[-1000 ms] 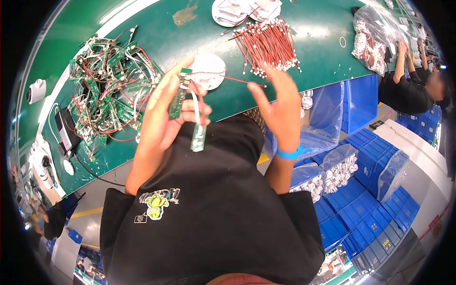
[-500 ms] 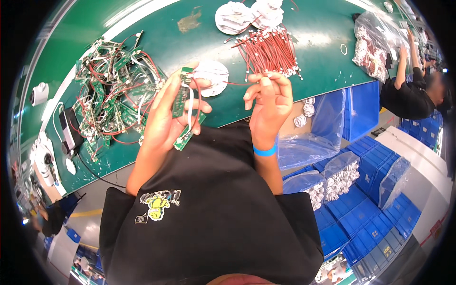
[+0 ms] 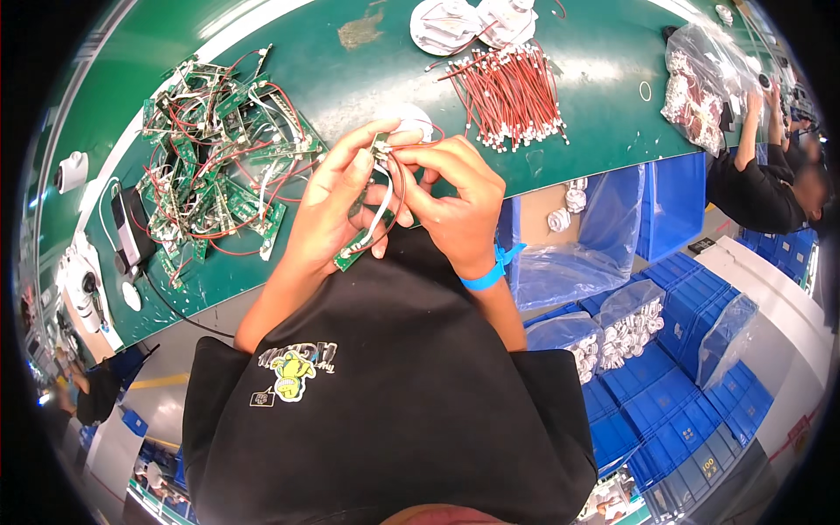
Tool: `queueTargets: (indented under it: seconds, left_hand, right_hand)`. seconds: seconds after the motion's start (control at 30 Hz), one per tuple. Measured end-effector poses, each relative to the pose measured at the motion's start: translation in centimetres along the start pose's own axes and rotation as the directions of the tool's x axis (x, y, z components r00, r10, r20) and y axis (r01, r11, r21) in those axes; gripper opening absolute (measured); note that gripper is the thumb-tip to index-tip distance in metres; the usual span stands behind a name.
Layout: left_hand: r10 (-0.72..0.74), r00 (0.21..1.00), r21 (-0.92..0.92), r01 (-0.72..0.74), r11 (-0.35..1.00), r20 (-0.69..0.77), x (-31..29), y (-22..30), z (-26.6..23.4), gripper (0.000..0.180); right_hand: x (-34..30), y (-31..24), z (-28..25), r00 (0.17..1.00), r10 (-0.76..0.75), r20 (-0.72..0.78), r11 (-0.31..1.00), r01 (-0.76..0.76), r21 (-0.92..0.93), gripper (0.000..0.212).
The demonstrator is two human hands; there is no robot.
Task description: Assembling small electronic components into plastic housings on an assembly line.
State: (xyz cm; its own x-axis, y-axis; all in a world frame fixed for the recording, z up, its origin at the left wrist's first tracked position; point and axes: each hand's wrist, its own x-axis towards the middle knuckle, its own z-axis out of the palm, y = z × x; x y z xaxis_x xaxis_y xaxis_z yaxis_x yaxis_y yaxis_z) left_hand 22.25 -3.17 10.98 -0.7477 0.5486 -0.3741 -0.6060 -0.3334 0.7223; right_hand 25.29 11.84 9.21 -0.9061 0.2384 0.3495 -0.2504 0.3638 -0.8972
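Unit in hand: 2 green circuit boards, an upper board (image 3: 380, 147) and a lower board (image 3: 347, 256), linked by a white cable (image 3: 382, 205). The unit is located above the near edge of the green bench (image 3: 604, 109), in front of the wearer's torso.

Left hand (image 3: 331, 199): fingers curled around the boards, supporting them from the left side. Right hand (image 3: 459, 203): thumb and fingers pinched narrow at the upper board, where a red lead (image 3: 437, 132) runs to the fingertips. The fingers cover the contact point, so it cannot be told whether the lead's plug is seated.

Status: the white cable joins the 2 boards; this link is complete. The red lead's connection is judged to be in progress.

Remaining on the bench: a tangled pile of boards (image 3: 185, 154) at left, many with red leads among them; a bundle of loose red leads (image 3: 512, 98) at right; 1 white round housing (image 3: 415, 121) just beyond the hands; and 2 white housings (image 3: 444, 28) at the far side, all apart from the unit.
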Motion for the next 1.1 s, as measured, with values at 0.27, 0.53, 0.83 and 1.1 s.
queueTargets:
  seconds: [0.27,0.53,0.83,1.1]
  left_hand:
    - [0.001,0.999,0.174,0.008,0.985,-0.052,-0.3,0.4,0.1,0.046]
    - [0.097,0.992,0.271,-0.07,0.96,-0.087,-0.6,-0.2,1.1,0.046]
    - [0.487,0.867,0.873,-0.317,0.37,0.109,0.5,1.6,0.3,0.071]
    - [0.25,0.905,0.938,-0.345,-0.04,0.344,3.2,2.9,1.3,0.048]
  right_hand:
    - [0.7,-1.3,-0.1,0.981,0.196,0.019,0.981,-0.196,0.014,0.017]
    - [-0.8,-0.3,0.6,0.981,0.189,-0.054,0.979,-0.184,0.083,0.014]
    - [-0.7,1.2,-2.9,0.968,0.229,-0.099,0.97,-0.236,-0.064,0.033]
    - [2.6,1.1,-3.8,0.879,0.476,0.033,0.859,-0.473,0.198,0.022]
